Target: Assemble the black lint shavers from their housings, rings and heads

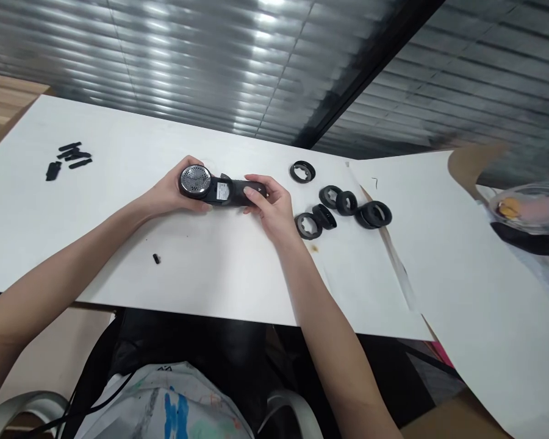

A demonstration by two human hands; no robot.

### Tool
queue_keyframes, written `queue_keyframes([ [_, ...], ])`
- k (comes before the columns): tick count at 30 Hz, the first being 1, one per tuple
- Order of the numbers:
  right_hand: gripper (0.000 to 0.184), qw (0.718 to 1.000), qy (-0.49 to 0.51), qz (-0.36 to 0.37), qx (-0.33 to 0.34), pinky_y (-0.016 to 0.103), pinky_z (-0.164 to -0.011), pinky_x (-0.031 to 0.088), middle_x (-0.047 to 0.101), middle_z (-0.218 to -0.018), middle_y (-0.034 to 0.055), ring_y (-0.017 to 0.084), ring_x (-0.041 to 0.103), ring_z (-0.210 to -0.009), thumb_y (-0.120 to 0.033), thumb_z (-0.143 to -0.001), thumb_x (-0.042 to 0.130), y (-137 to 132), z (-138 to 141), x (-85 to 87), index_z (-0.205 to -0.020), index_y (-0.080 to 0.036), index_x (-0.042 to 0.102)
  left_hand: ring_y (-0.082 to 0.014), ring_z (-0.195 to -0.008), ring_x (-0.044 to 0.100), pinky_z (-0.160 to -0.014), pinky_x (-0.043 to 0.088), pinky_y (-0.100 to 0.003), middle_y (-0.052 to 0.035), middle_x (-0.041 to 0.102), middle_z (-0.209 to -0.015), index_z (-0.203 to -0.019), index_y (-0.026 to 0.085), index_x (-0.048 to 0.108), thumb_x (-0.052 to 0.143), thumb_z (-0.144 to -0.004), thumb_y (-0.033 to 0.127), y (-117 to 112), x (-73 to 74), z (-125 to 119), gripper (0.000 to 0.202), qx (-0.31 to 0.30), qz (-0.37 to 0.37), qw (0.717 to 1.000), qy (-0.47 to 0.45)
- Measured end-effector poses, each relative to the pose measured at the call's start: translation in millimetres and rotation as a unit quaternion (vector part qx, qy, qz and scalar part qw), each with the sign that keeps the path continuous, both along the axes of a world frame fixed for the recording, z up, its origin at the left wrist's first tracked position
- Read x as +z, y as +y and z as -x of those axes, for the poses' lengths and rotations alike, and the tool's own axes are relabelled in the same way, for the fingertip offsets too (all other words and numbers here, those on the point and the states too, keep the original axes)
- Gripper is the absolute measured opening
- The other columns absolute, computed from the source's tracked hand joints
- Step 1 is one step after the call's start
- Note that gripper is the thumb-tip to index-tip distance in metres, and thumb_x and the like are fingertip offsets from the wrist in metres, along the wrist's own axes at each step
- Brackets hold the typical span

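The person holds a black tool (pixel 236 192) in both hands, at about 12 o'clock from their body, over the white table (pixel 229 274). The left hand (pixel 171 190) hugs the round, shiny top (pixel 196 180), which is full of little holes and points to 9 o'clock. The right hand (pixel 274 207) grips the other end — its thumb lies on top of the handle. A white label (pixel 222 191) shows between the hands. At 3 o'clock from the tool sit some black rings (pixel 324 216). Black strips (pixel 73 153) lie past 9 o'clock — and one tiny black bit (pixel 156 258) is near 8 o'clock.
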State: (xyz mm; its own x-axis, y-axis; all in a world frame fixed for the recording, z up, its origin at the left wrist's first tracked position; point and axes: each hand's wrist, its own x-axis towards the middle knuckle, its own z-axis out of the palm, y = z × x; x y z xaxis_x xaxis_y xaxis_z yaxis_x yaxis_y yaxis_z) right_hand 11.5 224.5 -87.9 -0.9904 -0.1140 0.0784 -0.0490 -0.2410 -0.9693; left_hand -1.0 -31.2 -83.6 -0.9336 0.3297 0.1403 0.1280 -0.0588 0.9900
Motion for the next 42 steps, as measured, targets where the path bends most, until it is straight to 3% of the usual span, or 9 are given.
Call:
queue_keyframes([
  [10, 0.035, 0.996, 0.042, -0.074, -0.01, 0.023, -0.051, 0.054, 0.07, -0.091, -0.0013, 0.009, 0.055, -0.058, -0.051, -0.077, 0.092, -7, -5, 0.7, -0.101, -0.028, 0.081, -0.0286, -0.097, 0.071, -0.083, 0.057, -0.038, -0.0079, 0.075, -0.108, -0.102, 0.023, 0.062, 0.105, -0.042, 0.017, 4, 9.8, -8, 0.074, 0.02, -0.014, 1.0, -0.012],
  [17, 0.041, 0.987, 0.079, -0.139, -0.008, 0.023, -0.054, 0.056, 0.064, -0.116, 0.0053, 0.019, 0.063, -0.094, -0.06, -0.082, 0.084, -11, -5, -2.6, -0.105, -0.027, 0.077, -0.0272, -0.101, 0.072, -0.084, 0.06, -0.036, -0.0056, 0.075, -0.108, -0.108, 0.024, 0.055, 0.103, -0.048, 0.016, 7, 10.4, -9, 0.076, -0.022, -0.043, 0.999, -0.017],
  [19, 0.045, 0.983, 0.082, -0.165, 0.015, 0.025, -0.06, 0.057, 0.067, -0.115, 0.0061, 0.021, 0.065, -0.099, -0.062, -0.084, 0.082, -11, -4, -2.6, -0.108, -0.025, 0.074, -0.0264, -0.101, 0.073, -0.085, 0.061, -0.036, -0.0049, 0.074, -0.112, -0.117, 0.025, 0.055, 0.102, -0.05, 0.018, 6, 11.0, -9, 0.083, -0.035, -0.042, 0.998, -0.026],
  [23, 0.041, 0.972, 0.121, -0.2, 0.035, 0.035, -0.091, 0.056, 0.074, -0.111, 0.0045, 0.021, 0.067, -0.104, -0.058, -0.091, 0.075, -10, -5, -0.7, -0.109, -0.022, 0.073, -0.0258, -0.102, 0.075, -0.092, 0.061, -0.035, -0.0069, 0.073, -0.118, -0.138, 0.024, 0.058, 0.103, -0.054, 0.021, 4, 14.8, -11, 0.096, -0.057, -0.007, 0.997, -0.057],
  [25, 0.04, 0.97, 0.126, -0.202, 0.039, 0.036, -0.094, 0.055, 0.075, -0.111, 0.0042, 0.022, 0.068, -0.105, -0.058, -0.091, 0.074, -11, -6, 0.3, -0.109, -0.022, 0.073, -0.0262, -0.101, 0.075, -0.094, 0.061, -0.036, -0.007, 0.074, -0.116, -0.142, 0.023, 0.059, 0.103, -0.054, 0.02, 3, 17.4, -12, 0.098, -0.064, -0.002, 0.995, -0.078],
  [29, 0.045, 0.972, 0.103, -0.205, 0.049, 0.034, -0.081, 0.057, 0.075, -0.111, 0.0045, 0.022, 0.069, -0.099, -0.063, -0.09, 0.072, -13, -9, 2.3, -0.11, -0.022, 0.072, -0.0275, -0.094, 0.077, -0.092, 0.064, -0.042, -0.0073, 0.076, -0.111, -0.136, 0.019, 0.064, 0.102, -0.055, 0.018, 7, 20.5, -17, 0.089, -0.08, -0.019, 0.989, -0.122],
  [33, 0.039, 0.963, 0.129, -0.233, 0.046, 0.037, -0.096, 0.054, 0.076, -0.11, 0.005, 0.023, 0.068, -0.105, -0.057, -0.091, 0.074, -13, -10, 4.5, -0.106, -0.021, 0.072, -0.0297, -0.099, 0.078, -0.098, 0.065, -0.05, -0.0095, 0.077, -0.116, -0.13, 0.018, 0.066, 0.099, -0.06, 0.018, 13, 18.7, -24, 0.078, -0.1, -0.058, 0.979, -0.17],
  [36, 0.038, 0.962, 0.129, -0.236, 0.048, 0.037, -0.096, 0.053, 0.076, -0.108, 0.0049, 0.023, 0.068, -0.104, -0.056, -0.09, 0.074, -12, -11, 5.4, -0.105, -0.021, 0.072, -0.0334, -0.112, 0.075, -0.102, 0.064, -0.053, -0.0123, 0.075, -0.124, -0.126, 0.018, 0.068, 0.098, -0.064, 0.019, 14, 16.6, -26, 0.069, -0.107, -0.077, 0.974, -0.186],
  [42, 0.044, 0.963, 0.118, -0.236, 0.062, 0.036, -0.09, 0.055, 0.075, -0.109, 0.0058, 0.023, 0.067, -0.101, -0.063, -0.091, 0.071, -14, -11, 10.2, -0.104, -0.021, 0.07, -0.0299, -0.094, 0.078, -0.089, 0.068, -0.049, -0.012, 0.076, -0.113, -0.118, 0.016, 0.072, 0.092, -0.079, 0.049, 11, 13.6, -19, 0.056, -0.142, -0.128, 0.962, -0.193],
])
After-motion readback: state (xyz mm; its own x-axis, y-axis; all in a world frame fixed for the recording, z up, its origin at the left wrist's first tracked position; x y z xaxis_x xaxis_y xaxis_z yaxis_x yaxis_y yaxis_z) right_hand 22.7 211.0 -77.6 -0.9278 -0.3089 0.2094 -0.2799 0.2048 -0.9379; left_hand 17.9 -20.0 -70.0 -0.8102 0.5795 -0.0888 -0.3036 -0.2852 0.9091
